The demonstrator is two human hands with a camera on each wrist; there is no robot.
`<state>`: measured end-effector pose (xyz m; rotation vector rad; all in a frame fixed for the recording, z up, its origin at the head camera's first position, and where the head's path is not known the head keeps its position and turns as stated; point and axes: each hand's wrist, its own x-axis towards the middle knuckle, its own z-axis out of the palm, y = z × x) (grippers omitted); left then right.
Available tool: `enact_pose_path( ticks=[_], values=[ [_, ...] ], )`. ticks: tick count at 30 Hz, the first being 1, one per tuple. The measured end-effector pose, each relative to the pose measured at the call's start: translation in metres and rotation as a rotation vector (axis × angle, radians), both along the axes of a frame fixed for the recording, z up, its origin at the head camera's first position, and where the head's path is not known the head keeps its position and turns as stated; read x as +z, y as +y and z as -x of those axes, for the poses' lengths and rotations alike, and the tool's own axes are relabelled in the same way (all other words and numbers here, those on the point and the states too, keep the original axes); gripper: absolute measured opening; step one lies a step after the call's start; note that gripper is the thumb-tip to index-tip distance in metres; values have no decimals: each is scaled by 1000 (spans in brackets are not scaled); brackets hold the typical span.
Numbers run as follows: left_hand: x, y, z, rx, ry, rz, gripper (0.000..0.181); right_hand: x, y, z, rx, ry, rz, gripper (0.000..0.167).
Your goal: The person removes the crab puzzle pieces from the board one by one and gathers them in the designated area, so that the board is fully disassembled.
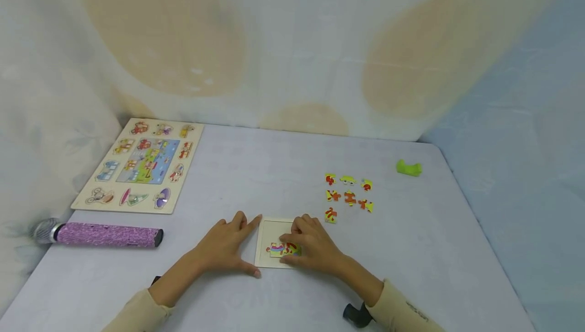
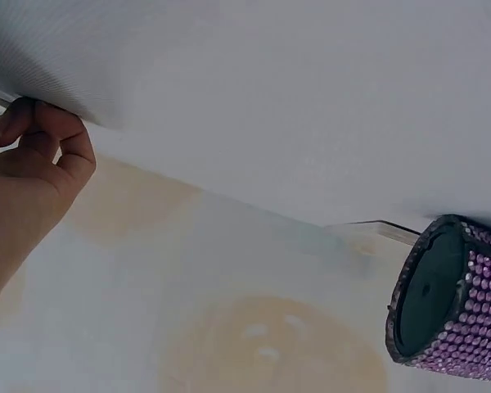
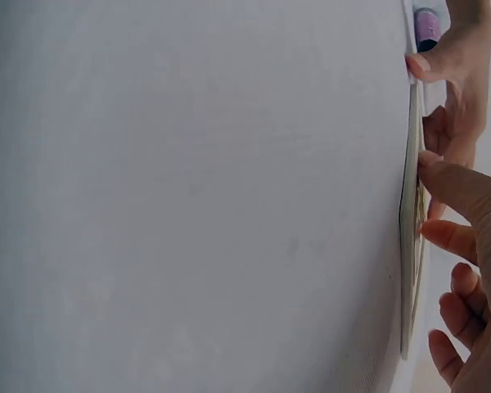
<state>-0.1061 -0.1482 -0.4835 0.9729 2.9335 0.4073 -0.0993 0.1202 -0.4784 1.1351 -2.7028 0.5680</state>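
A small square puzzle tray [image 1: 273,228] lies near the front of the table. Inside its lower part are two colourful puzzle pieces, a left one [image 1: 275,250] with a rainbow stripe and a red-and-yellow right one [image 1: 293,249]. My right hand [image 1: 315,246] reaches over the tray and pinches the right piece between thumb and forefinger, its other fingers bent. On the tray's left side, my left hand [image 1: 225,246] has thumb and forefinger spread along the edge. In the right wrist view the tray [image 3: 410,237] shows edge-on, with both hands beside it.
Several loose puzzle pieces [image 1: 349,198] lie in rows right of and behind the tray. A green plastic piece [image 1: 409,168] is farther right. At left are a microphone [image 1: 109,234] with a purple glittery handle and a large wooden picture board [image 1: 109,193]. Curtains stand behind.
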Motion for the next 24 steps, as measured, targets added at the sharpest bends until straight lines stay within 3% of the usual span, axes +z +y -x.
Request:
enact_pose_path(
  ticks=[24],
  values=[
    [0,3,-1,11,19,1,122,-1,-1,0,22,-13,109,25]
  ],
)
